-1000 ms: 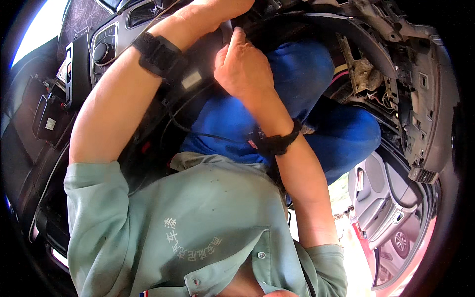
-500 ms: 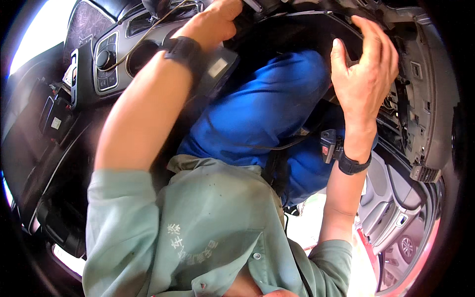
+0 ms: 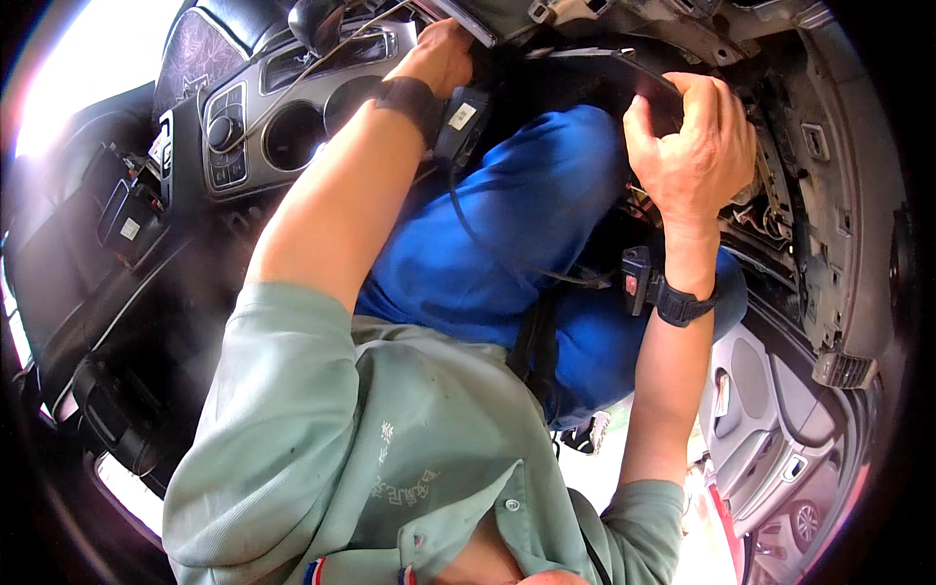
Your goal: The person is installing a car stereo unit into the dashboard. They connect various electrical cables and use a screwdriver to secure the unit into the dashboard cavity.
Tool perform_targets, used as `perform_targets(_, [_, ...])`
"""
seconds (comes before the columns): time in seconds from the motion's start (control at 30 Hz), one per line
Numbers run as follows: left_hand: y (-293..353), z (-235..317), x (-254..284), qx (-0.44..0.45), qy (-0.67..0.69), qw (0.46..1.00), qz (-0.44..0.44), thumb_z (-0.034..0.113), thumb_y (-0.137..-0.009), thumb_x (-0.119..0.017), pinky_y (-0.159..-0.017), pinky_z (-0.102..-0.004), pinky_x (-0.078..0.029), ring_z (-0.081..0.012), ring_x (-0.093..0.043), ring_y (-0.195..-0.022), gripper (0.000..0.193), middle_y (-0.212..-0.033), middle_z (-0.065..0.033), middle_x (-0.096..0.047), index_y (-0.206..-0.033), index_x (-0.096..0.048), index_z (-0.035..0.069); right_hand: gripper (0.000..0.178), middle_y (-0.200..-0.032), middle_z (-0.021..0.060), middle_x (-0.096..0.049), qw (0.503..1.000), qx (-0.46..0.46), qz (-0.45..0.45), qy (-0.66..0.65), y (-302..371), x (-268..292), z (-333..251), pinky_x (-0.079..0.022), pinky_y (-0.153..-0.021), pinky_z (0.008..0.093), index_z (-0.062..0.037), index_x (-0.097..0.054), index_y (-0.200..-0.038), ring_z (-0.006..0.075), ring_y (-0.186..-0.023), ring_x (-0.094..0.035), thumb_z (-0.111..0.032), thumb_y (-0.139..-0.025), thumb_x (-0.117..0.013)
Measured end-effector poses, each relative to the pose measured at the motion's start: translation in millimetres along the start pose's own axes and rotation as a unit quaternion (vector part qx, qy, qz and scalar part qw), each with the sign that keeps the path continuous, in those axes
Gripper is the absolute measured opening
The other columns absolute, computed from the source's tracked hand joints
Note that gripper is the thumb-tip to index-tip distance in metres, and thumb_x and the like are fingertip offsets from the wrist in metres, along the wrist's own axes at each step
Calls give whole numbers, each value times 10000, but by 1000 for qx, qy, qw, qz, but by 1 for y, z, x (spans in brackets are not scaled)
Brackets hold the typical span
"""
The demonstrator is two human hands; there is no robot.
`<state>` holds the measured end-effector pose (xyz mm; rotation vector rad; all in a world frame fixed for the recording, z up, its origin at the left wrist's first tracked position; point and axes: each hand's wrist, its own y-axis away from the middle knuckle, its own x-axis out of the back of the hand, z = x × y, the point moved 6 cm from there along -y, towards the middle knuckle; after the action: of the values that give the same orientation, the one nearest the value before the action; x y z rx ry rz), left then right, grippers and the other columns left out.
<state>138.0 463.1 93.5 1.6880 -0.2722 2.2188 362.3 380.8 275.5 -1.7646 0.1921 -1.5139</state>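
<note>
Both my hands are up among the dashboard parts: my left hand [image 3: 441, 60] reaches in beside the centre console [image 3: 244, 93], its fingertips hidden, so I cannot tell whether they hold anything; my right hand [image 3: 697, 151] has its thumb spread apart from the curled fingers, with the edge of one curved black panel [image 3: 645, 74] running into that gap, though I cannot tell whether I am gripping it. That panel lies beyond my knee, thin-edged and dark. I count two black wrist straps [image 3: 687, 307], one per wrist, and two small boxy modules, one with a pale label [image 3: 460, 119], one with a red patch [image 3: 634, 281]. One thin black cable [image 3: 468, 224] crosses my two blue fabric trouser legs [image 3: 526, 210]. The console carries one round ridged knob [image 3: 224, 133] and one smooth gear knob [image 3: 314, 24]. At right is one slatted air vent [image 3: 840, 370].
</note>
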Motion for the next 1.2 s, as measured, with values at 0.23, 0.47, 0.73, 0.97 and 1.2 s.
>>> perform_targets(0.23, [20, -11, -2, -71, 49, 996, -21, -22, -864, -604, -1016, -321, -481, -220, -635, -1165, 379, -1233, -95, -702, -1223, -676, 75, 214, -833, -14, -649, 1000, 4, 11, -7, -6, -1, 2, -493, -680, 390, -184, -636, -859, 238, -782, -649, -238, -680, -741])
perform_targets(0.47, [28, -14, 40, -25, 325, 945, 36, -31, -825, -667, -936, -327, -537, -204, -676, -1044, 425, -1205, -108, -722, -1236, -674, 75, 196, -828, -1, -671, 999, -42, -5, 5, -5, -1, 4, -496, -686, 395, -171, -639, -822, 258, -785, -656, -232, -653, -718])
perform_targets(0.73, [17, -62, -42, 307, 776, 551, -20, 210, -1018, -567, -904, -373, -559, -251, -672, -957, 208, -1085, -97, -709, -1125, -688, 79, 156, -777, 11, -668, 999, -28, 7, -14, -17, -7, 6, -503, -654, 398, -157, -636, -768, 276, -734, -653, -227, -633, -674])
perform_targets(0.97, [29, -38, 8, 275, 782, 555, -66, 297, -1067, -515, -934, -348, -585, -214, -657, -987, 312, -1118, -103, -649, -1174, -640, 32, 151, -768, 20, -670, 999, -34, 6, 2, -12, -7, 9, -509, -647, 394, -153, -640, -766, 286, -727, -651, -203, -624, -646])
perform_targets(1.2, [28, -63, -23, 100, 682, 724, -17, 95, -1018, -526, -860, -341, -573, -204, -653, -901, 213, -1026, -77, -678, -1158, -676, 37, 178, -828, 38, -676, 998, -41, -43, -1, -13, -10, 8, -505, -707, 402, -147, -646, -827, 290, -796, -653, -192, -654, -642])
